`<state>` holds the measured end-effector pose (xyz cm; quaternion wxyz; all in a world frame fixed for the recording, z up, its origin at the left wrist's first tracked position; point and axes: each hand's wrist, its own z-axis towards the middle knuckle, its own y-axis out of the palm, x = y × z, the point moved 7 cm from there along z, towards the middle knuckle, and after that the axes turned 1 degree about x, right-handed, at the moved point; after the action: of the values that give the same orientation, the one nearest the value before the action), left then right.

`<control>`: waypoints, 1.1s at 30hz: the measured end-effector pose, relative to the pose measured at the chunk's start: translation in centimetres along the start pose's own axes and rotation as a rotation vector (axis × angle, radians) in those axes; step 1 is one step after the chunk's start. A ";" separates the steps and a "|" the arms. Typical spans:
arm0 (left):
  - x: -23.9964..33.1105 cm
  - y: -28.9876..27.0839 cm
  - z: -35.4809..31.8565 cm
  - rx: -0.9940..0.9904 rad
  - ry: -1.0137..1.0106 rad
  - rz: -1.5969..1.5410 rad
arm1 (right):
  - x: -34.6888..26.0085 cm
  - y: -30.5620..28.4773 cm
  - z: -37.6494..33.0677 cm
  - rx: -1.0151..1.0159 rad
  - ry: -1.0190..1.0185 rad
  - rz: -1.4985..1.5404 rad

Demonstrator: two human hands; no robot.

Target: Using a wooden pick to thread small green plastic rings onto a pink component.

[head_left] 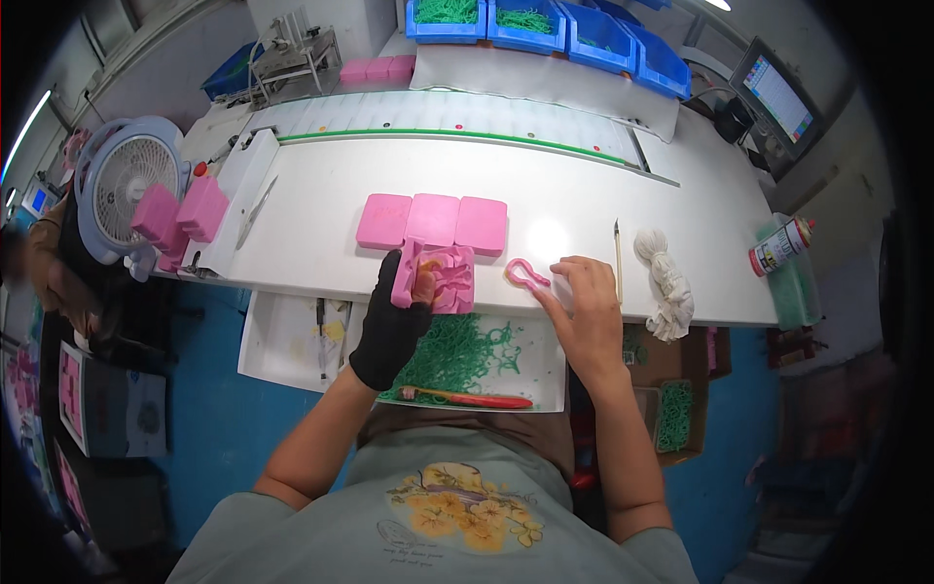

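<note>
My left hand (386, 331), in a black glove with the thumb bare, grips a pink mold-like block (454, 282) with a hollow, shaped inside. The thumb reaches into its cavity, where a small yellowish bit shows. Just right of it, a pink loop-shaped piece (520, 273) with a narrow tail lies on the white table. My bare right hand (589, 297) is beside that tail, thumb and forefinger apart on either side of it; contact with it is unclear. Three closed pink blocks (433, 220) stand in a row behind the held one.
Below the table edge, an open drawer (555, 375) holds green stringy scraps (448, 355) and a red-handled brush (477, 399). A thin stick (618, 258), white yarn bundle (664, 282) and spray can (781, 246) lie rightward. A fan (131, 185) stands left; blue bins (525, 29) line the back.
</note>
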<state>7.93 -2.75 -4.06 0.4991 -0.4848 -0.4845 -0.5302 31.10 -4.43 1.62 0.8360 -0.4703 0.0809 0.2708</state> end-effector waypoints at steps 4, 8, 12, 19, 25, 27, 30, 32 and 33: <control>-0.9 -1.0 -2.6 -0.040 -0.205 -0.006 | -0.1 1.4 0.2 -0.021 0.025 0.030; -0.8 -0.7 -4.1 -0.037 -0.114 -0.069 | -0.7 2.2 0.4 -0.042 0.019 0.085; -1.7 -0.2 -4.7 0.049 -0.153 -0.222 | -0.6 2.5 0.0 0.013 0.069 0.166; -2.7 0.0 -5.1 0.055 -0.194 -0.205 | -3.8 1.5 -1.2 0.002 0.339 0.725; -3.7 0.0 -5.3 0.151 0.091 0.087 | -6.7 4.5 -2.6 -0.172 0.460 0.938; -4.4 -0.1 -5.7 0.111 -0.027 -0.044 | -6.6 4.9 -2.5 -0.205 0.434 0.875; -4.1 0.3 -5.8 0.117 -0.160 -0.141 | -5.7 5.8 -2.9 -0.255 0.497 0.889; -3.5 0.0 -5.8 0.164 -0.174 -0.107 | -5.6 5.6 -2.9 -0.172 0.528 0.965; -3.3 0.0 -5.9 0.111 -0.229 -0.095 | -5.6 5.6 -3.0 -0.175 0.527 0.966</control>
<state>7.83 -8.43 -7.74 0.4411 -0.4903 -0.5890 -0.4670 23.78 -6.74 -1.99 0.5262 -0.4991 0.4711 0.5021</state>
